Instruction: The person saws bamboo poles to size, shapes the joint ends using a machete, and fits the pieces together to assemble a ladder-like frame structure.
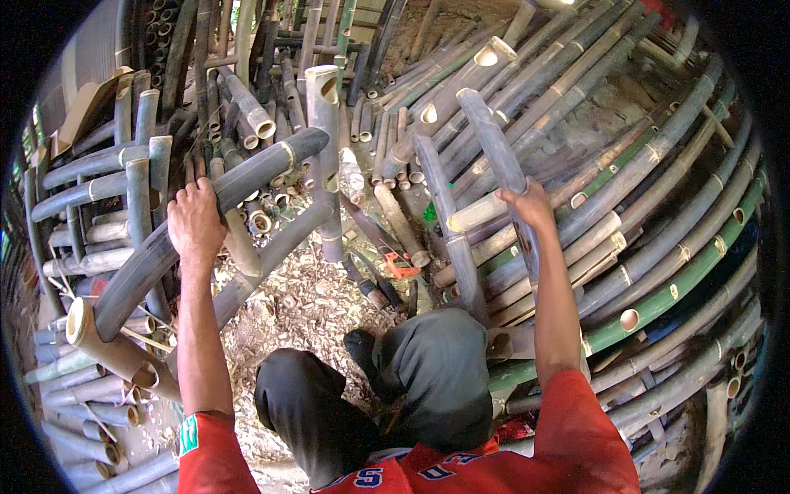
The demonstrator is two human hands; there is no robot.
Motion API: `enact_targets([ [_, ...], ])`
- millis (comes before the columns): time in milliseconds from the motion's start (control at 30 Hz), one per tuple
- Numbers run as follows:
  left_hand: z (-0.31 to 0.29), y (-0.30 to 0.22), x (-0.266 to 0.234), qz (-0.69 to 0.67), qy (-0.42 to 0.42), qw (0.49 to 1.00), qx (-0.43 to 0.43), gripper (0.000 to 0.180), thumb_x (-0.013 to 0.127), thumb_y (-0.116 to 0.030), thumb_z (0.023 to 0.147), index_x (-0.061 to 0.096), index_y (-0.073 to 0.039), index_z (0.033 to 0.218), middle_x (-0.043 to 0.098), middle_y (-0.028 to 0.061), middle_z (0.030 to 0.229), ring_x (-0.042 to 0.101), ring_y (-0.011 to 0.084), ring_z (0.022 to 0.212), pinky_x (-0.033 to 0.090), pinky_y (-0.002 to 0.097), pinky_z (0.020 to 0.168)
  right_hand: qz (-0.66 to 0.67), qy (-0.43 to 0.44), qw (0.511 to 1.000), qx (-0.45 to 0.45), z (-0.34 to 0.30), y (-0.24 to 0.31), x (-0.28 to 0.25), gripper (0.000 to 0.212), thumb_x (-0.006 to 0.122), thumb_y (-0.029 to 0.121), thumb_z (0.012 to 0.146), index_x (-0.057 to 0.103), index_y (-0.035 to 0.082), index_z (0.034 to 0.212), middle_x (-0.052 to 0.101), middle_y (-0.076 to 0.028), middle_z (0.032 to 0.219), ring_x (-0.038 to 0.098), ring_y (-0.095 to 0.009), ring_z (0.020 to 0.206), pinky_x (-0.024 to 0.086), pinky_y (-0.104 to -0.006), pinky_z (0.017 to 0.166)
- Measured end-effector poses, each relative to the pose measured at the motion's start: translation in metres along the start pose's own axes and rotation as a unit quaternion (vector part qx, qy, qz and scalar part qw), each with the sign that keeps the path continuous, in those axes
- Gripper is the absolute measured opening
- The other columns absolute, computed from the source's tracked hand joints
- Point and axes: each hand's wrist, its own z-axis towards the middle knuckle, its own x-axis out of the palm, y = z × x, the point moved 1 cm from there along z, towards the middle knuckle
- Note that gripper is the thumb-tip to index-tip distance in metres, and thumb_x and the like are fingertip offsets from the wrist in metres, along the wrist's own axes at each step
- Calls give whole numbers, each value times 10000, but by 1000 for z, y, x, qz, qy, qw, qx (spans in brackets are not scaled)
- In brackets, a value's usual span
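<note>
My left hand (196, 221) is closed over the thick dark top rail (263, 171) of a bamboo frame on the left. That rail joins an upright post (322, 103) at its far end and a pale-ended post (82, 323) at its near end. A second rail (288, 243) runs below it. My right hand (529, 207) grips one dark pole (491, 144) of a smaller H-shaped bamboo frame. A pale crosspiece (479, 213) links this pole to a second dark pole (457, 247). My right fingers are partly hidden behind the pole.
Wood chips (284, 329) cover the floor by my knees. An orange tool handle (401, 266) lies ahead among bamboo offcuts. Long bamboo poles (658, 288) are piled along the right. More bamboo frames (99, 189) stand on the left, with cut lengths (90, 412) stacked below.
</note>
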Motion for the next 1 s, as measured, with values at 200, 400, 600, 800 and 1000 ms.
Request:
enact_targets([
  [200,-4,-2,-14,-6,31,999,-12,494,856,-116,703,570,-69,1103,655,112,1051,657,293,1056,523,419,872,-70,65,993,73,30,41,27,876,855,497,710,597,13,1393,618,-274,1382,587,-410,1303,457,-443,1083],
  [400,-2,-4,-11,-12,38,999,-12,487,843,-119,702,568,-72,1102,652,98,1035,655,288,1042,526,416,880,-99,70,990,77,66,19,60,900,859,529,714,604,-65,1340,618,-298,1366,608,-425,1272,469,-473,1071],
  [600,-1,-3,-10,-12,42,999,-15,479,846,-102,694,571,-65,1085,651,106,1040,656,296,1033,522,418,888,-89,84,988,91,81,12,65,960,860,558,713,557,-61,1382,602,-312,1379,591,-433,1292,469,-483,1074],
  [800,-1,-4,-10,-18,39,999,-24,432,816,-74,713,575,-66,1071,659,109,1028,662,301,1023,522,424,888,-198,71,975,75,74,-7,62,867,841,532,762,553,-11,1374,586,-282,1406,565,-393,1328,468,-520,1072],
  [1000,4,-10,-5,6,55,998,-17,429,811,-82,712,583,-70,1075,673,119,1059,666,302,1056,528,424,898,-342,-13,939,2,54,-54,70,962,803,494,807,374,28,1531,438,-177,1542,412,-365,1415,443,-543,1087],
])
